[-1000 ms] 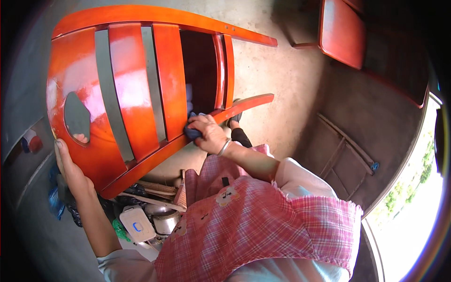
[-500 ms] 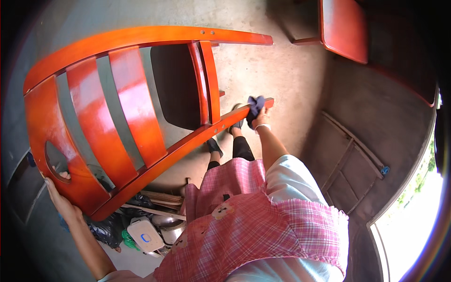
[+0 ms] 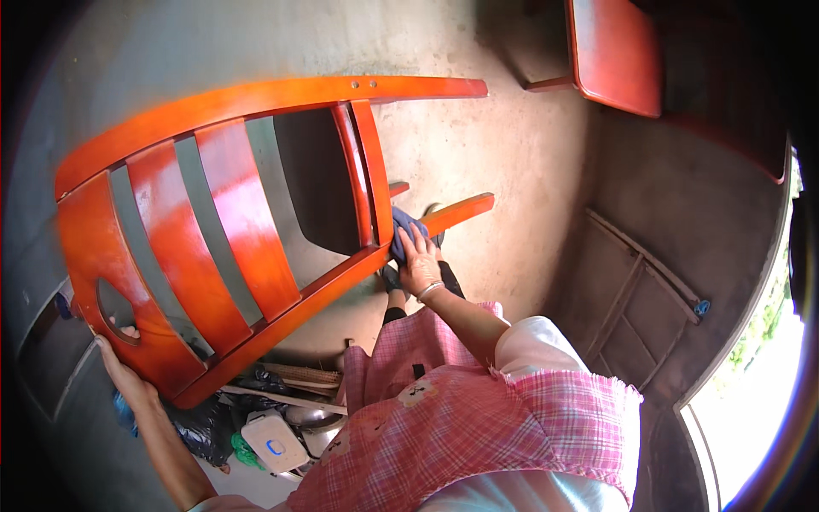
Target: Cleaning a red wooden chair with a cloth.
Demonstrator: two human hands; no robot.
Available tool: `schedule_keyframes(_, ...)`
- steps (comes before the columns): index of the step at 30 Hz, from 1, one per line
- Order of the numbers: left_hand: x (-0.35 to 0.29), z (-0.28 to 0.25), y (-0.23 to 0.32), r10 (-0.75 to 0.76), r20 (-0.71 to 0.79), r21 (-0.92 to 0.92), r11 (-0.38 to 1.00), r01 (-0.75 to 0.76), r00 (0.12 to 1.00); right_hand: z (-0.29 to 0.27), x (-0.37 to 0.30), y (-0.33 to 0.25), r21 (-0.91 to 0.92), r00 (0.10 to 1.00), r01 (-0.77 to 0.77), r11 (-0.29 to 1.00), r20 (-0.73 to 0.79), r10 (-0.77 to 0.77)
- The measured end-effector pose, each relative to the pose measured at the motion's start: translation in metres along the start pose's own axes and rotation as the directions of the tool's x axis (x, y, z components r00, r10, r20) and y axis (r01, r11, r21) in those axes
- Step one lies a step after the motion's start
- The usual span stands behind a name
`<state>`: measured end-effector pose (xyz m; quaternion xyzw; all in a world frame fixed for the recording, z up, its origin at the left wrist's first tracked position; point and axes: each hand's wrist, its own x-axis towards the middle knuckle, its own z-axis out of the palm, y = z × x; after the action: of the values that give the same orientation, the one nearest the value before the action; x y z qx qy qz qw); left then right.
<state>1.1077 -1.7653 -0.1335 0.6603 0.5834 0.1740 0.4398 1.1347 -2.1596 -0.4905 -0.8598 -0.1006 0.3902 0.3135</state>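
A glossy orange-red wooden chair (image 3: 162, 239) is held up on its side, its slatted back to the left and its legs to the right. My left hand (image 3: 128, 371) grips the top rail at the lower left; its fingertips show through the oval hole in the rail. With my right hand (image 3: 418, 263) I press a dark blue cloth (image 3: 408, 230) around the lower back post, close to where the seat rail joins it. Part of the cloth is hidden under my fingers. The dark underside of the seat (image 3: 317, 179) shows behind the frame.
Another red chair (image 3: 616, 55) stands at the upper right. A wooden frame (image 3: 640, 290) leans by the right wall, near a bright doorway (image 3: 759, 418). Below the held chair lie black plastic bags (image 3: 205, 427), a white lidded box (image 3: 275, 441) and metal pots (image 3: 320, 435).
My right hand has slid the cloth left along the post, from near the leg's end to the seat joint. The chair's back has shifted slightly down and right, with my left hand still on it.
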Motion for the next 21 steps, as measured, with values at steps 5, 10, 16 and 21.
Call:
schedule_keyframes(5,-0.003,0.004,0.001,0.034,-0.022,0.013,0.999,-0.034,0.999,-0.007,0.042,0.122,-0.168,0.934,-0.353,0.92,-0.118,0.337)
schedule_keyframes(10,-0.003,0.0,-0.003,0.001,-0.031,-0.011,1.0,-0.002,1.0,-0.119,0.133,0.186,-0.375,0.73,-0.64,0.671,-0.022,0.683)
schedule_keyframes(16,-0.009,0.003,0.008,0.008,-0.043,-0.01,1.0,-0.009,0.999,-0.206,0.212,0.099,-0.098,0.854,-0.058,0.994,-0.521,-0.001)
schedule_keyframes(21,-0.008,0.006,0.005,0.0,-0.011,-0.056,0.998,-0.001,1.0,-0.156,0.258,0.005,-0.448,0.964,0.212,0.869,-0.049,-0.26)
